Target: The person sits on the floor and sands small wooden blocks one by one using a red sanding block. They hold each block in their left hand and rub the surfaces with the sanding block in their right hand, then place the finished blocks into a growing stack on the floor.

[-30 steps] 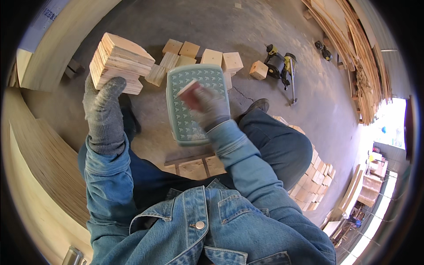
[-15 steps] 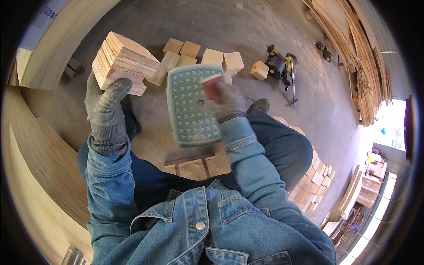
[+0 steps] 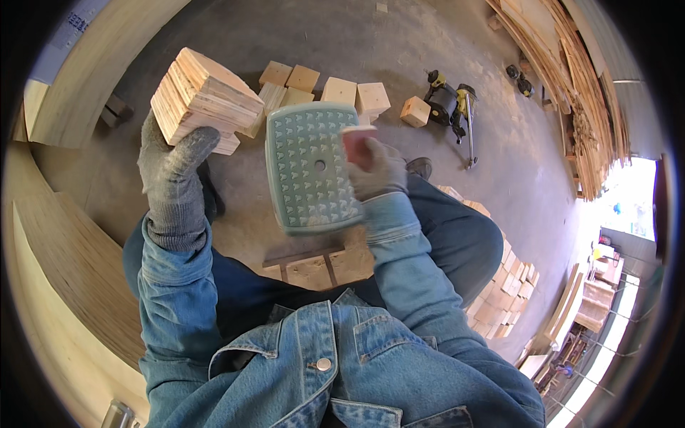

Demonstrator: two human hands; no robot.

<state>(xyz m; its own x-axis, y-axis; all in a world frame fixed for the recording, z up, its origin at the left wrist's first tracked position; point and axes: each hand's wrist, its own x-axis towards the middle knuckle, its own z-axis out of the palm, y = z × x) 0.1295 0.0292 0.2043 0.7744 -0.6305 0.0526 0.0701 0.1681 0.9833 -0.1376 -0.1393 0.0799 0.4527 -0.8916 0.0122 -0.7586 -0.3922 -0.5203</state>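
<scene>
My left hand (image 3: 171,171), in a grey knit glove, grips the underside of a thick stack of thin plywood pieces (image 3: 203,100) held up at the upper left. My right hand (image 3: 374,167), gloved in grey with red fingertips, clasps the right edge of a pale green plastic stool (image 3: 312,167), whose dimpled square top with a small centre hole faces me. The stool hangs in the air between my two arms, close beside the plywood stack but apart from it.
Several square wooden blocks (image 3: 342,89) lie on the concrete floor behind the stool, one more (image 3: 415,110) beside a yellow and black nail gun (image 3: 453,107). Large plywood sheets (image 3: 71,285) curve along the left. Timber strips (image 3: 571,93) pile up at the right; wood offcuts (image 3: 499,292) sit by my right knee.
My right hand has lifted the green stool higher and closer to me, sliding to its right edge. The left hand has raised the plywood stack slightly.
</scene>
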